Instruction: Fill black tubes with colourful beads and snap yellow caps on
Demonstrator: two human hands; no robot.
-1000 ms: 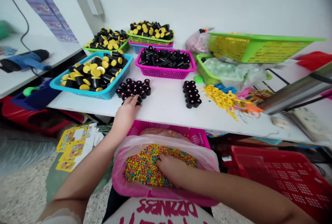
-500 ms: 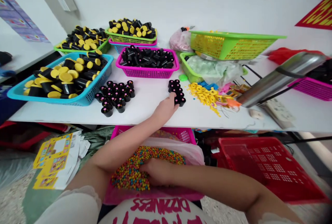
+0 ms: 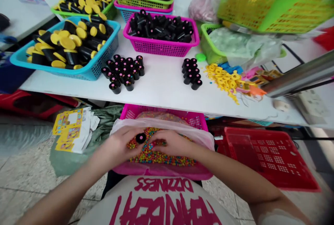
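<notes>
My left hand [image 3: 122, 145] is closed round a small black cylinder container [image 3: 141, 138], held upright over the coloured candy beads [image 3: 161, 156]. These beads fill a plastic bag [image 3: 203, 141] inside a pink basket [image 3: 193, 119] on my lap. My right hand [image 3: 172, 143] rests on the beads just right of the container, fingers curled and pinched; what they hold is hidden. On the white table [image 3: 164, 89] stand two groups of black containers, one on the left [image 3: 124, 72], one on the right [image 3: 191, 73].
Baskets of black tubes with yellow caps [image 3: 68, 49] and a pink basket of black tubes [image 3: 161, 32] line the table's back. Yellow rings [image 3: 221, 79] lie at right, beside green baskets [image 3: 271, 6]. A red crate [image 3: 268, 159] sits on the floor at right, yellow cards [image 3: 69, 129] at left.
My left hand has come back from the right group on the table, carrying one black container down to the bead bag. The camera tilted down.
</notes>
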